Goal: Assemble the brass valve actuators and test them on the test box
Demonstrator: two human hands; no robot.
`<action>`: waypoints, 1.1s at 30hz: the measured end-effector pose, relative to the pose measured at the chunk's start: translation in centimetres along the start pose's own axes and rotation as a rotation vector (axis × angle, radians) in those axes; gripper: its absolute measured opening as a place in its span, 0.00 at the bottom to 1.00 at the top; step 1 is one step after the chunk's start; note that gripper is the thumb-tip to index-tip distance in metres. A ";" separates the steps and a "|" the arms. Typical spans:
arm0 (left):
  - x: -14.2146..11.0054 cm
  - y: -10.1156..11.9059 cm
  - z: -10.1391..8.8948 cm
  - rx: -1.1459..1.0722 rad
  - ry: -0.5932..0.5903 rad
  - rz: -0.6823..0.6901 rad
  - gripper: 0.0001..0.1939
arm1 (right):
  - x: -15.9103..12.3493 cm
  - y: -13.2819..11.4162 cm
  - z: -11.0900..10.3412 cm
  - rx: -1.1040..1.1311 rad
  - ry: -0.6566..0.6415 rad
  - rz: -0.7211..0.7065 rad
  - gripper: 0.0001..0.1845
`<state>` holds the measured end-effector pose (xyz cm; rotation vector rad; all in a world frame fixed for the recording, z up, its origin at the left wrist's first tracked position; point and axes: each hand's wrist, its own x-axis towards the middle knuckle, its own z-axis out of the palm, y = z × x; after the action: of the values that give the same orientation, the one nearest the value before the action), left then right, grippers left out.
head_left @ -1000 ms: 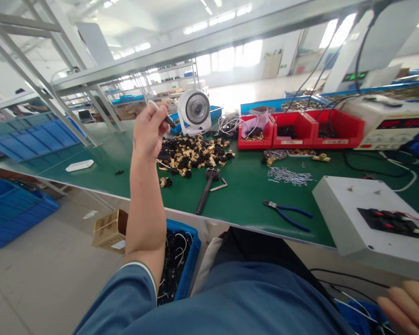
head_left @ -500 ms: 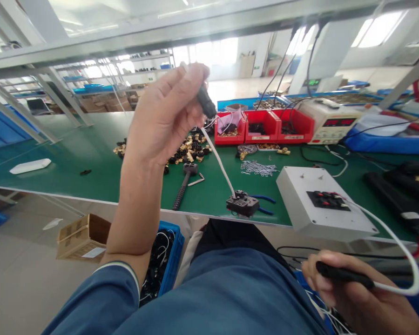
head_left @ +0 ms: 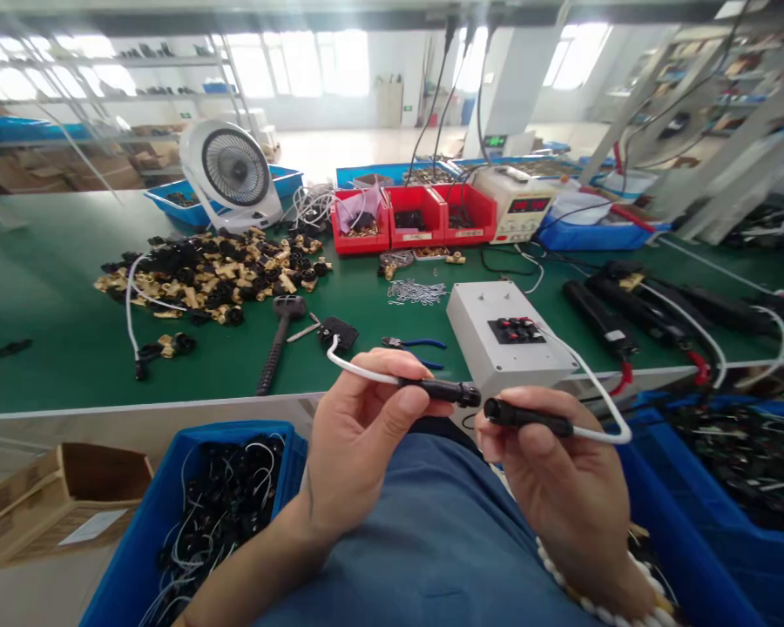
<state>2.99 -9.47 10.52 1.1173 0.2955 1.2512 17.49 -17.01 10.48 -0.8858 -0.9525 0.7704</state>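
Note:
My left hand (head_left: 359,444) is closed on a black cable connector (head_left: 437,391), its ribbed end pointing right. From it a white cable runs left to a small black box-shaped part (head_left: 338,334) at the table edge. My right hand (head_left: 555,479) grips a second black cable connector (head_left: 526,417), whose end faces the first across a small gap. Its white cable (head_left: 618,427) loops up to the grey test box (head_left: 506,340) with red and black terminals. Blue-handled pliers (head_left: 424,342) and a black hammer (head_left: 280,344) lie behind my hands.
A heap of brass and black fittings (head_left: 215,274) covers the left of the green table (head_left: 58,348). Behind are a white fan (head_left: 232,174), red bins (head_left: 418,222) and a power supply (head_left: 516,209). Blue crates (head_left: 127,549) of wired parts stand below the edge.
My left hand has come down from high up, bringing its connector near the other one. My right hand has risen and moved left. The view has turned, so the fan and fittings heap show.

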 end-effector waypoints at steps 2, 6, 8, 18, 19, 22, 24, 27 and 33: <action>-0.5 -0.2 0.2 -0.006 -0.002 -0.017 0.04 | 0.0 0.2 0.3 0.011 -0.015 -0.013 0.08; -0.9 -0.4 0.1 0.003 0.001 -0.025 0.05 | 0.0 0.3 0.5 0.013 -0.023 0.002 0.09; -0.9 -0.5 0.0 0.016 0.007 -0.026 0.05 | 0.0 0.2 0.4 0.014 -0.030 0.008 0.09; -0.8 -0.7 0.4 0.112 0.046 0.092 0.03 | -0.1 0.2 0.4 -0.054 -0.043 0.005 0.07; -0.8 -0.9 0.3 0.117 0.046 0.103 0.03 | 0.0 0.3 0.4 -0.059 -0.045 0.009 0.07; -0.7 -1.6 0.0 0.155 0.053 0.067 0.01 | 0.1 1.1 -0.3 -0.058 -0.081 0.082 0.09; -0.8 -1.7 -0.8 0.231 -0.004 -0.060 0.03 | 0.0 1.5 -1.5 -0.109 -0.175 0.228 0.17; -1.0 -0.1 -3.1 0.531 -0.378 -0.322 0.09 | 0.0 0.5 -4.2 -0.394 -0.525 0.510 0.29; -0.1 4.4 -8.8 0.849 -0.773 -0.469 0.17 | 2.9 -4.2 -7.7 -0.764 -0.909 0.503 0.14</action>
<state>-6.00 -5.56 9.81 2.0124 0.4727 0.1787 26.32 -18.51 12.91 -1.5130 -1.9398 1.3226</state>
